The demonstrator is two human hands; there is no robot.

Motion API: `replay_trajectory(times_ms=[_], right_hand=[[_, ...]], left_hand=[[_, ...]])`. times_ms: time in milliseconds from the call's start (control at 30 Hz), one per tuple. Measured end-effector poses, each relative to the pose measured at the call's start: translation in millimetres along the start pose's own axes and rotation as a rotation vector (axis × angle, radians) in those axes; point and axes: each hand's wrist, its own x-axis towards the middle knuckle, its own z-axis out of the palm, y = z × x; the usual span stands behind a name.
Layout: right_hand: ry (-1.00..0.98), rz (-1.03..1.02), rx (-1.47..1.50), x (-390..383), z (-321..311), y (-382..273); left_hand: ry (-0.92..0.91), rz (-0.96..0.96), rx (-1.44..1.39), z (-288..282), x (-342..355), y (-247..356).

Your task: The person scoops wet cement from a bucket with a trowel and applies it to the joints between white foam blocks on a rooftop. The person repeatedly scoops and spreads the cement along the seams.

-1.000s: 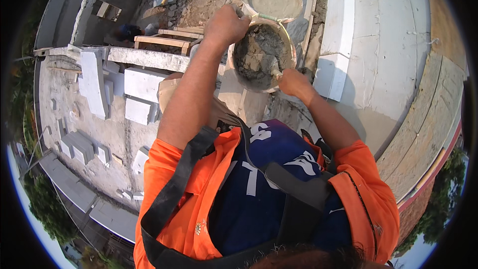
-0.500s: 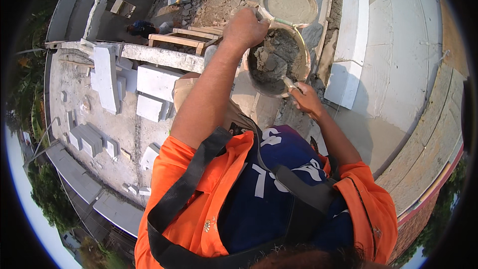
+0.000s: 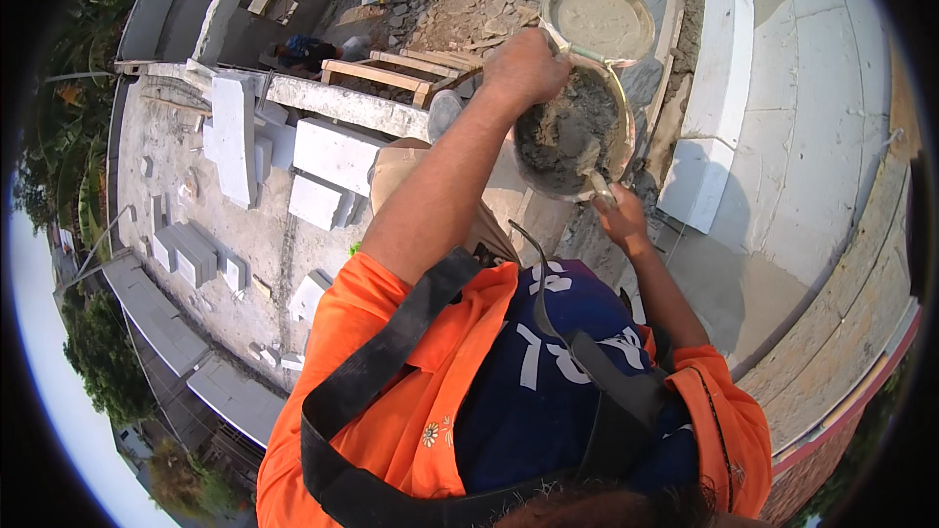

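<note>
Left hand (image 3: 528,66): closed on the far left rim of the bucket (image 3: 627,127).
Right hand (image 3: 622,215): wrapped around the trowel (image 3: 602,188), near right.
Trowel: its far end is in the mortar (image 3: 554,142).
Bucket: just nearer than the pail (image 3: 648,37).

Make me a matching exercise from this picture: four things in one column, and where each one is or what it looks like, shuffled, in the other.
Column one
1. Left hand
2. Right hand
3. Farther bucket
4. Jacket

Column two
A. Filled with smooth grey mix
B. Orange
C. On the tool's pale handle
D. At the upper left of the nearer bucket

Pairs: 1-D, 2-C, 3-A, 4-B.
</note>
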Motion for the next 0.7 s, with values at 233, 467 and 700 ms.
replay_trajectory(times_ms=[233, 467, 700], right_hand=[[0.028, 0.211, 0.315, -25.6, -39.2, -45.6], [0.320, 0.458, 0.261, -37.5, -44.1, -5.5], [0.496, 0.557, 0.431, -33.8, 29.4, 85.2]], left_hand=[[0.039, 0.048, -0.010, 6.6, 3.9, -1.8], [0.024, 0.105, -0.045, 7.4, 7.4, 1.2], [-0.019, 0.133, -0.046, 15.0, 6.3, 17.1]])
